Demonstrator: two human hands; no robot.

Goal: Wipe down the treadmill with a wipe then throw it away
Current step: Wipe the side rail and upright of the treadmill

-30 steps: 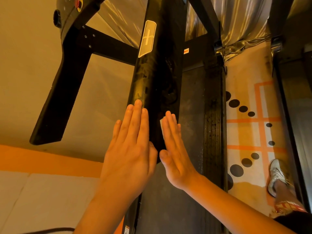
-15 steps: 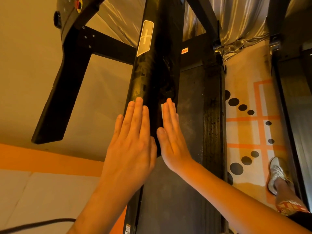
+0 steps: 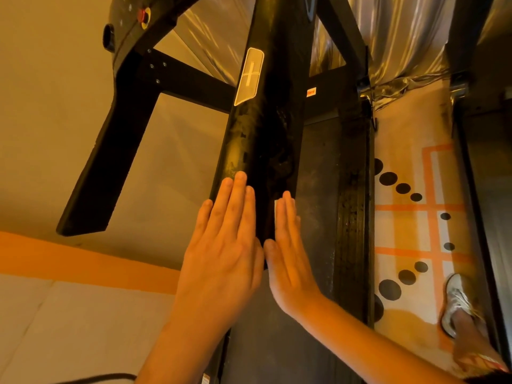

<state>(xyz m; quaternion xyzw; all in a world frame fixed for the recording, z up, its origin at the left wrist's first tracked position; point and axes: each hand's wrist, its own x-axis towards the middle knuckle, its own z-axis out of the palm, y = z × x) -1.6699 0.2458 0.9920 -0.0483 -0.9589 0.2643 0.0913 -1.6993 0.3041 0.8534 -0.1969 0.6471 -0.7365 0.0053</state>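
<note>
1. both hands have slid a little further up the black handrail (image 3: 259,151) of the treadmill (image 3: 352,206) compared with a second ago, the fingertips now reaching higher toward the pale sticker (image 3: 249,76); the camera view has barely shifted.
2. that small advance suggests the wiping stroke along the rail is under way, with the upper length near the sticker and the console (image 3: 130,26) probably not yet reached; throwing the wipe away looks some way off.
3. the left hand (image 3: 221,250) lies flat on the rail's left face, fingers straight and together, gripping nothing that shows.
4. the right hand (image 3: 288,253) presses edge-on against the rail's right face, fingers extended and close together, thumb tucked near the left hand's thumb.
5. the wipe (image 3: 276,208) shows only as a small pale corner beside the right index finger, pinned between that palm and the rail; most of it is hidden.
</note>
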